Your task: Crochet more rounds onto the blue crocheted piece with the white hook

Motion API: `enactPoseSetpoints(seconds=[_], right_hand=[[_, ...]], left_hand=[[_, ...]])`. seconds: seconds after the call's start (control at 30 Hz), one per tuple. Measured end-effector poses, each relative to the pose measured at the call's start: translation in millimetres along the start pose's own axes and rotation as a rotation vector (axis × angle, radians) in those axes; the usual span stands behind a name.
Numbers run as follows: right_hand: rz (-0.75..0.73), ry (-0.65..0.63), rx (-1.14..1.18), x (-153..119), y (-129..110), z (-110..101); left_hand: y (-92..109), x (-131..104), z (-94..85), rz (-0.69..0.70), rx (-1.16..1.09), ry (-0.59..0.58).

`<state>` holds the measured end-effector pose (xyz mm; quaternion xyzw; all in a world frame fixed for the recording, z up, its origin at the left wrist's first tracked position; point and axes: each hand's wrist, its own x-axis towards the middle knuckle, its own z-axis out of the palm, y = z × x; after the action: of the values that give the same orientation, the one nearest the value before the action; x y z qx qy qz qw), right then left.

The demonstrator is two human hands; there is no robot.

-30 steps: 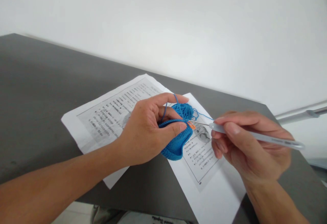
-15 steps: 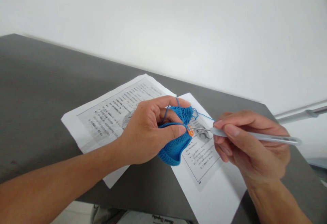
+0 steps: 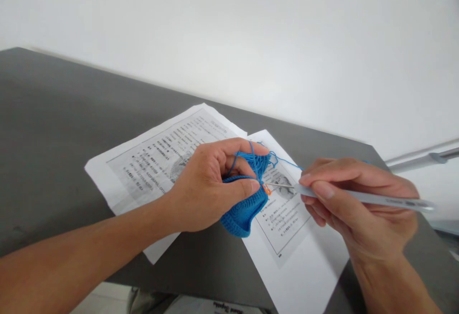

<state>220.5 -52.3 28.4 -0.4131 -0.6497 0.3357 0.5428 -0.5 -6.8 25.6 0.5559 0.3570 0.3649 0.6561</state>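
My left hand (image 3: 218, 180) pinches a blue crochet piece (image 3: 241, 218) at its upper edge between thumb and fingers. A strand of blue yarn loops over the raised index finger. Clipped near the edge by my thumb is an orange stitch marker (image 3: 267, 189). My right hand (image 3: 355, 199) holds a crochet hook (image 3: 390, 201) by its pale grey handle, like a pencil. The hook's thin metal shaft points left, and its tip meets the work beside the marker. Behind the left fingers lies a bundle of blue yarn (image 3: 258, 162), with a strand trailing right toward my right hand.
Two printed sheets lie under my hands: a left paper (image 3: 143, 170) and a right paper (image 3: 287, 266). They rest on a dark grey table (image 3: 71, 99) against a white wall (image 3: 229, 41). A metal rail (image 3: 423, 158) is at the far right.
My right hand and the hook have shifted slightly right and down, the handle's end swinging lower. The crochet piece has tilted a little, and the orange marker has turned.
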Motion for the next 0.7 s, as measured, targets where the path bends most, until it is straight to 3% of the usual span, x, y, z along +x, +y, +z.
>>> enactPoseSetpoints(seconds=[0.37,0.5,0.7], right_hand=[[0.047,-0.083,0.008,3,-1,-4],[0.188,-0.009,0.15,2,2,-1],[0.336,-0.003,0.428,10,8,7]], left_hand=[[-2,2,-1.5,-0.012,0.045,-0.046],[-1,3,-2.1,-0.035,-0.016,-0.054],[-2,1,-3.0,0.001,-0.058,-0.076]])
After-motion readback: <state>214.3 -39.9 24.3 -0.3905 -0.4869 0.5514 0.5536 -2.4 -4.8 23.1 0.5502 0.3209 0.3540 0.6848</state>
